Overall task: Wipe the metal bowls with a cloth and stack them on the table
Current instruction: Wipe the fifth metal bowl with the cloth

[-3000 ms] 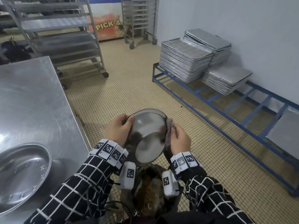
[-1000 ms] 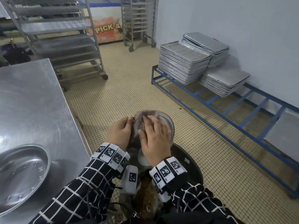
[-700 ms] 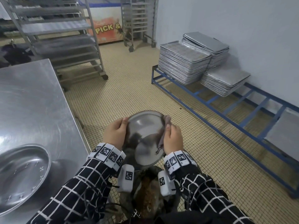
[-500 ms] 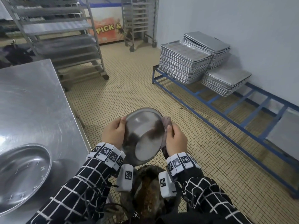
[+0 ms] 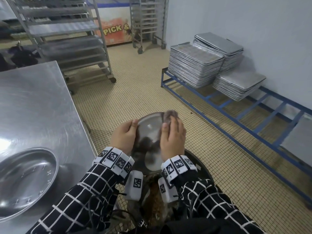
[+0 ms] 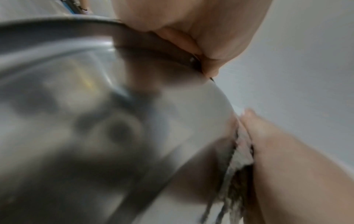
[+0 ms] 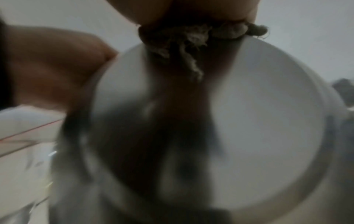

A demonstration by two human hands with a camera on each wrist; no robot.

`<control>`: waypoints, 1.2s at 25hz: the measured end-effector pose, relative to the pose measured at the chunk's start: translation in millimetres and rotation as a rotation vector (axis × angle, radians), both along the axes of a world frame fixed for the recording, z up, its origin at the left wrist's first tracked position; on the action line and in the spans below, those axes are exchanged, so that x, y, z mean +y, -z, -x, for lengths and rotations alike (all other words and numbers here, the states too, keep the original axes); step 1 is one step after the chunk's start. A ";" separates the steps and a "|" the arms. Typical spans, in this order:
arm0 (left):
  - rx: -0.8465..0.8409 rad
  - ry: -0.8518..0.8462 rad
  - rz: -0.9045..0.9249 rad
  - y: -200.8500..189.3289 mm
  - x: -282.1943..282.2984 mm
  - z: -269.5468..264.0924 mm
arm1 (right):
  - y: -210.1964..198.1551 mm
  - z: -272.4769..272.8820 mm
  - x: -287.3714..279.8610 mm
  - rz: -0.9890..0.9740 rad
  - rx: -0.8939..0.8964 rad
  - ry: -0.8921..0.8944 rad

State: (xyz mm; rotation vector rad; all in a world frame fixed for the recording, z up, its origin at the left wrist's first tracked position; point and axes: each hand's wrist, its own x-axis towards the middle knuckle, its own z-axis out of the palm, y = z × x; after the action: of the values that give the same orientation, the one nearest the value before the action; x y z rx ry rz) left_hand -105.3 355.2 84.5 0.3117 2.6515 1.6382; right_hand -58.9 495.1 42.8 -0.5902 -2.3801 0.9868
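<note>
I hold a round metal bowl [image 5: 148, 130] tilted in front of me, above the floor. My left hand [image 5: 124, 135] grips its left rim, thumb over the edge. My right hand [image 5: 172, 137] presses a grey-brown frayed cloth [image 5: 169, 115] onto the bowl's upper right part. The left wrist view shows the bowl [image 6: 107, 121] close up, the cloth [image 6: 239, 153] squeezed against it. The right wrist view shows the cloth [image 7: 191, 39] bunched under my palm on the bowl [image 7: 258, 121]. Another metal bowl [image 5: 25, 179] lies on the steel table [image 5: 33, 102] at lower left.
A dark round bin [image 5: 200, 168] stands on the tiled floor under my hands. A blue frame [image 5: 236, 105] along the right wall carries stacks of baking trays [image 5: 194, 65]. Wheeled tray racks [image 5: 67, 39] stand behind the table.
My right hand with the cloth has slid from the bowl's right rim up onto its upper face. The left hand keeps its grip on the left rim.
</note>
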 end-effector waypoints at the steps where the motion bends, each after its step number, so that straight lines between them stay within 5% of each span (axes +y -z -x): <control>1: 0.000 -0.007 0.000 1.9 -1.4 -0.4 | 6.3 2.3 6.6 0.151 -0.012 0.070; 5: 0.008 -0.054 0.028 8.3 -3.1 -0.1 | 36.3 13.0 18.9 0.550 -0.119 0.268; 10: -0.071 -0.104 -0.117 14.3 -11.1 4.0 | 23.7 5.7 52.1 0.785 -0.184 0.176; 18: -0.142 0.052 -0.001 29.1 -20.4 1.9 | -2.9 -2.3 69.4 0.468 -0.057 0.031; 24: -0.015 0.266 0.195 17.0 -3.7 -2.4 | -26.0 9.2 61.8 -0.053 -0.134 -0.323; 30: 0.017 0.137 0.131 9.6 1.0 1.1 | -29.0 13.0 50.3 -0.219 -0.013 -0.353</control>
State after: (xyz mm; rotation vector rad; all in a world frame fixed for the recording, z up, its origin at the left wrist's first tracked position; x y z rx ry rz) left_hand -106.4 356.2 74.9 0.4933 2.6666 1.4218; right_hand -71.9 545.4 71.7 -0.0960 -2.6136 0.8436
